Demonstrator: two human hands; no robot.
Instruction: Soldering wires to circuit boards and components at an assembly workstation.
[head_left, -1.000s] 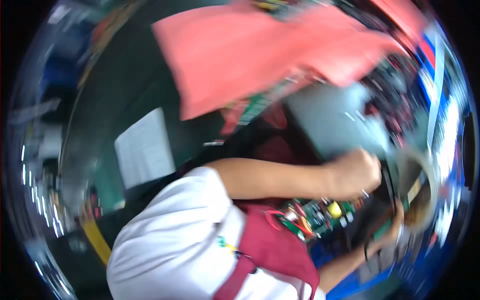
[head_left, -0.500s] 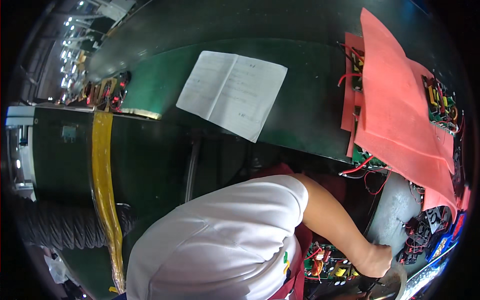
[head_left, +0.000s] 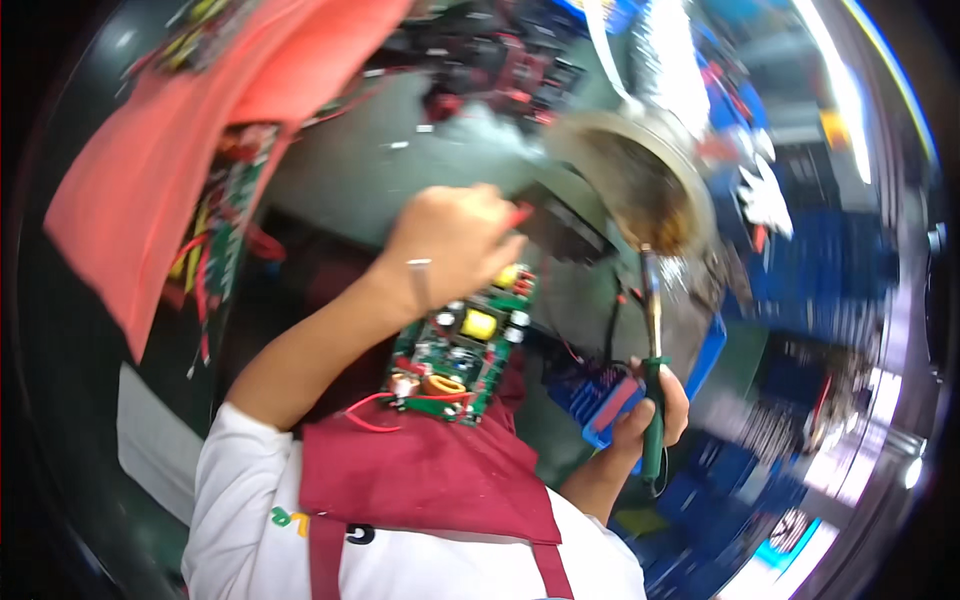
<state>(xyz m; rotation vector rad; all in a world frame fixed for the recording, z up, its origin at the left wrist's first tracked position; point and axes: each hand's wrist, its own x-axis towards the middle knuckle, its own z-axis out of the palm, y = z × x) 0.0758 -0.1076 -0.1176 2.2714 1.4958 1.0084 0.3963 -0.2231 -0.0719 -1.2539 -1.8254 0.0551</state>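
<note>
My right hand [head_left: 668, 405] is wrapped round the green handle of a soldering iron [head_left: 653, 420]. The iron's metal shaft points up to the mouth of a round, stained metal fume hood [head_left: 655, 185]. My left hand [head_left: 455, 240] is closed just above a green circuit board [head_left: 455, 350], and a small red piece [head_left: 518, 215] shows at its fingertips; blur hides what it is. Yellow transformers, a copper coil and a loose red wire sit on the board, which lies close to my maroon apron. A dark block [head_left: 568, 222] lies beside the left hand.
Salmon-pink foam sheets [head_left: 150, 190] with circuit boards [head_left: 235, 210] between them are at the left. Black and red wired parts [head_left: 500, 70] lie heaped at the back. A silver duct [head_left: 672, 60] rises from the hood. Blue bins [head_left: 610, 405] stand near my right hand.
The view has swung round to the right. The paper sheet has mostly left it, while the circuit board, the fume hood and my right hand with the soldering iron now show.
</note>
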